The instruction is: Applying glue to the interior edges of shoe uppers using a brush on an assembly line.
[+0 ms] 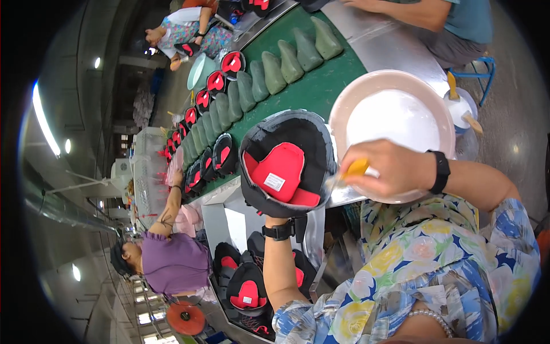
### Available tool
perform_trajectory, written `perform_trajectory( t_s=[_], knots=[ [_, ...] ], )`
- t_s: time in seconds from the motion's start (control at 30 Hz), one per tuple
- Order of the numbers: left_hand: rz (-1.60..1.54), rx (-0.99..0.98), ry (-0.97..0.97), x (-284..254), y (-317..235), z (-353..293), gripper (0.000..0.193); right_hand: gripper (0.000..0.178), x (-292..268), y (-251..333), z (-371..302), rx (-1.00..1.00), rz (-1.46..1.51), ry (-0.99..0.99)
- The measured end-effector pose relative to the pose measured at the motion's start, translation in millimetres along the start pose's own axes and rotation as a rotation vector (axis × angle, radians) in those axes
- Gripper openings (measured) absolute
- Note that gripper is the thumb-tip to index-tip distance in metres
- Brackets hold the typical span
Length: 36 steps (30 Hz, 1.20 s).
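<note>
My left hand (276, 221) supports a black shoe upper (260, 198) from beneath, its fingers mostly hidden behind the upper. Red lining with a white label shows inside, and the opening faces up toward me. In my right hand (387, 166) is a brush with a yellow handle (357, 167). Its blurred bristles are at the right rim of the upper, seemingly touching it. Under and beyond my right hand stands a wide pinkish basin (342, 109) holding white liquid (395, 117).
Green shoe lasts (274, 73) and more uppers (224, 153) line a green conveyor (321, 77). Below left, a bin holds several uppers (247, 289). A pot with brushes (458, 106) is at right. Co-workers sit left (175, 264), far left (175, 34) and across (421, 14).
</note>
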State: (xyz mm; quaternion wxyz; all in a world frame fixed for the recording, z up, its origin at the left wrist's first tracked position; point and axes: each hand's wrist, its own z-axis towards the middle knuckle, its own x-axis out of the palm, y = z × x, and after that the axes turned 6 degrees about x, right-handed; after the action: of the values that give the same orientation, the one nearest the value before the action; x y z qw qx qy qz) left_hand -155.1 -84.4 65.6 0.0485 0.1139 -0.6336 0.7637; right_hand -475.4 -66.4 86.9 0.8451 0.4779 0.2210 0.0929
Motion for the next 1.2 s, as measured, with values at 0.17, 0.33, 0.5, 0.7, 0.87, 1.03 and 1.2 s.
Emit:
perform_trajectory(
  t_s=[0.17,0.33,0.5,0.7,0.87,1.03,1.2],
  knots=[
    [-0.155,-0.018,-0.187,-73.1,32.0,32.9,0.044,0.01,-54.9,-22.9,-5.9,0.209,-0.064,-0.338],
    [-0.623,-0.203,-0.451,-179.0,97.4,125.8,0.035,0.02,-67.3,-20.0,-27.8,0.452,0.12,-0.363],
    [-0.043,-0.113,-0.465,-261.1,179.5,200.4,0.033,0.019,-59.7,-23.2,-34.9,0.624,0.057,-0.379],
    [1.226,-0.063,-0.065,-250.7,175.6,187.2,0.067,0.016,-63.8,-28.1,-31.3,0.718,0.001,-0.397],
    [0.119,-0.295,-0.213,-245.7,77.6,146.3,0.045,0.016,-69.6,-33.5,-25.6,0.67,-0.138,-0.198],
    [1.754,0.125,-0.325,-335.9,-63.7,-11.1,0.088,0.015,-71.3,-40.2,-32.2,0.562,-0.109,-0.109],
    [1.738,-1.116,-0.218,-340.3,-111.8,-194.1,0.116,0.015,-64.1,-34.6,-43.8,0.554,-0.059,-0.08]
  ],
)
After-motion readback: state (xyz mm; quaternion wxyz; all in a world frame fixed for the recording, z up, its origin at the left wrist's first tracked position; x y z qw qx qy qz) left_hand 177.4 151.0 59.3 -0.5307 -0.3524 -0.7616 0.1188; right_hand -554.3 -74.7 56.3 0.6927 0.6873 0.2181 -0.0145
